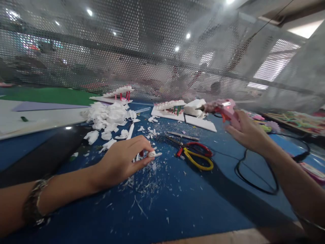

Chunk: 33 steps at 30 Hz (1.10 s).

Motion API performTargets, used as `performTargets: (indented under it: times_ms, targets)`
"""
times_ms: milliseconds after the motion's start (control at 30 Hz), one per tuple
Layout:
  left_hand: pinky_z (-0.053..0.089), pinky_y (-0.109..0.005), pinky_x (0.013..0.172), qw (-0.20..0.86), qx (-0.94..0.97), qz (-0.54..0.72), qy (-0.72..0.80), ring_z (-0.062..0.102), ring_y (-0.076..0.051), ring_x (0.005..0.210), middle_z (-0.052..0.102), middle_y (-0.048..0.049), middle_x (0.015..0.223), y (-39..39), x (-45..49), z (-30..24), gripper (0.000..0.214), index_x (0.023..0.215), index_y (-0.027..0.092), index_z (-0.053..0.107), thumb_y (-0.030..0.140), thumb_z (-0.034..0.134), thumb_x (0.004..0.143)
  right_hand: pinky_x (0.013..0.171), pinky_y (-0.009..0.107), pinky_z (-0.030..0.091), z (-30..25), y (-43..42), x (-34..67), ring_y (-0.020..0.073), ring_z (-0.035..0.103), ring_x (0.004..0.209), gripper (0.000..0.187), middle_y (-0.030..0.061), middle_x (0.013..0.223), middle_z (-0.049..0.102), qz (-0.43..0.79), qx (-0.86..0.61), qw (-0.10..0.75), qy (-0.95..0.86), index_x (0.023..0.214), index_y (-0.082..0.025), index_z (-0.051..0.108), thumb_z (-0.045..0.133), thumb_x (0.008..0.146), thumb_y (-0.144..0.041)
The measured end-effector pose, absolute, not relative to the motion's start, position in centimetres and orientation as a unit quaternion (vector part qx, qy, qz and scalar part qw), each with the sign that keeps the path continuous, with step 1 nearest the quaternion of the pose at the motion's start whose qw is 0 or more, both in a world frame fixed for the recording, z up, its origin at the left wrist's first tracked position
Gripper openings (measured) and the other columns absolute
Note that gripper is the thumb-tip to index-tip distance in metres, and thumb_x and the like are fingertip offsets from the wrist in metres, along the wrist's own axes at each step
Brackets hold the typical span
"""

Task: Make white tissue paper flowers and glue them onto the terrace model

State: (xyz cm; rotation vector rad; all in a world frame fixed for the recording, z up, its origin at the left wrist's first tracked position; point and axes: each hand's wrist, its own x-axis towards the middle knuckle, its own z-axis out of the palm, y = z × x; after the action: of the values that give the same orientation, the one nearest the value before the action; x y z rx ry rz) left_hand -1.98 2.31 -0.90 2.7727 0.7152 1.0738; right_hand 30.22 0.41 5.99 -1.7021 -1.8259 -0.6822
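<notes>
My left hand [124, 162] is closed in a pinch just above the blue table, over scattered white scraps. Between its thumb and fingers sits a small rolled white piece [152, 154] with a thin tip pointing right; a bit of red shows behind the fingers. My right hand [250, 132] is wrapped around the handle of a pink glue gun [227, 107], raised over the table with its nozzle pointing left. Scissors [196, 154] with one red and one yellow handle loop lie between the hands. Beyond them lies a slim grey cutter-like tool [182, 136].
A heap of crumpled white paper [108, 117] lies left of centre. Two small white stepped models [169, 110] stand at the back, near white foam pieces [200, 122]. A black cord [264, 192] loops on the right. Behind the table rises a perforated metal screen [152, 51].
</notes>
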Motion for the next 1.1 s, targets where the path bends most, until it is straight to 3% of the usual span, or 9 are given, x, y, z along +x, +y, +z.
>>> performTargets:
  times_ms: [233, 500, 900, 1100]
  targets:
    - [0.043, -0.023, 0.053, -0.034, 0.907, 0.348, 0.234, 0.057, -0.014, 0.065, 0.059, -0.0031, 0.077, 2.4, -1.8, -1.1, 0.006, 0.082, 0.017, 0.049, 0.021, 0.045, 0.084, 0.044, 0.025, 0.031, 3.7, 0.2, 23.7, 0.0109, 0.039, 0.046, 0.033, -0.0004, 0.057, 0.047, -0.191, -0.581, 0.244, -0.753, 0.084, -0.016, 0.047, 0.048, 0.074, -0.047]
    - [0.044, -0.024, 0.054, -0.018, 0.907, 0.363, 0.212, 0.059, -0.014, 0.065, 0.060, -0.0026, 0.077, 2.4, -1.7, -1.7, 0.002, 0.082, 0.017, 0.049, 0.017, 0.047, 0.082, 0.051, 0.031, 0.041, 1.4, -0.5, 23.6, 0.0212, 0.054, 0.064, 0.043, 0.0131, 0.079, 0.060, -0.216, -0.539, 0.228, -0.781, 0.100, -0.011, 0.049, 0.038, 0.081, -0.048]
    - [0.046, -0.025, 0.052, -0.042, 0.906, 0.372, 0.198, 0.058, -0.015, 0.065, 0.061, -0.0034, 0.077, 2.5, -1.8, -1.8, 0.003, 0.084, 0.016, 0.049, 0.018, 0.047, 0.082, 0.059, 0.039, 0.049, 1.1, -0.6, 23.9, 0.0285, 0.060, 0.078, 0.038, 0.0199, 0.094, 0.062, -0.224, -0.521, 0.222, -0.793, 0.104, -0.007, 0.049, 0.038, 0.083, -0.037]
    - [0.045, -0.025, 0.051, -0.038, 0.907, 0.369, 0.200, 0.058, -0.015, 0.065, 0.060, -0.0033, 0.076, 2.6, -1.7, -1.7, 0.004, 0.084, 0.016, 0.049, 0.019, 0.046, 0.082, 0.058, 0.038, 0.048, 1.1, -0.6, 23.9, 0.0266, 0.060, 0.074, 0.034, 0.0157, 0.091, 0.062, -0.214, -0.537, 0.218, -0.786, 0.104, -0.013, 0.048, 0.037, 0.083, -0.037]
